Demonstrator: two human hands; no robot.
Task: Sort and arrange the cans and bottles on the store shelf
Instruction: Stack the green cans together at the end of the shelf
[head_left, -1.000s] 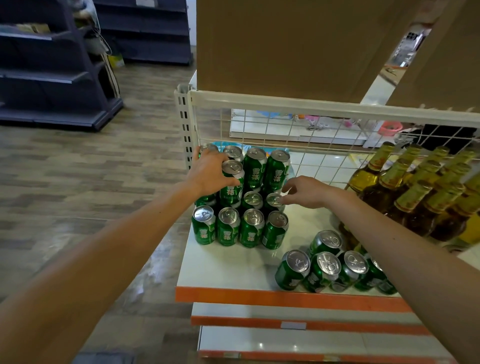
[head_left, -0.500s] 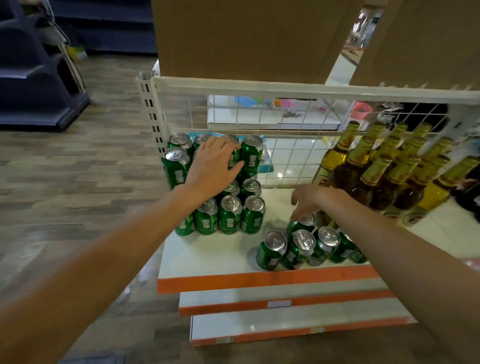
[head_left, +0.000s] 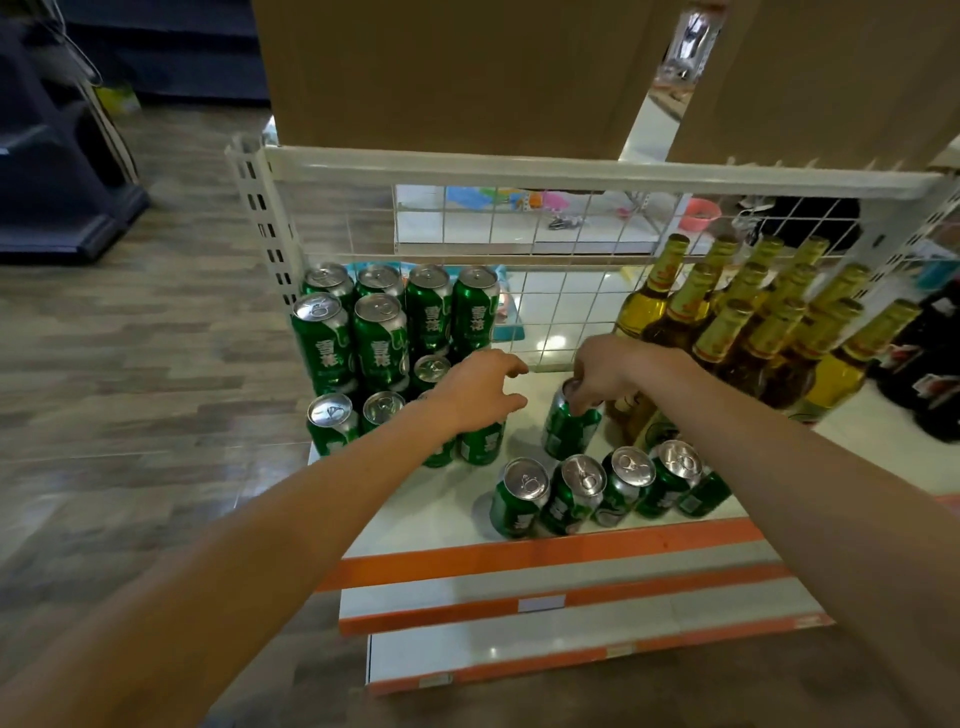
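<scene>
Your right hand (head_left: 610, 371) pinches the top of a green can (head_left: 563, 434) on the shelf (head_left: 447, 499).
Your left hand (head_left: 475, 392) hangs loose-fingered by the stacked cans (head_left: 379, 338); the held can sits between them and the bottles (head_left: 753, 322).

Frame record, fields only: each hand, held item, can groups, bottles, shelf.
shelf: white, orange front edge
stacked cans: green, two tiers, left rear
loose cans: green, row near front edge
bottles: amber, gold necks, right rear
held can: green, between stacked cans and bottles
left hand: fingers spread, holds nothing, above stacked cans
right hand: grips held can by its top
</scene>
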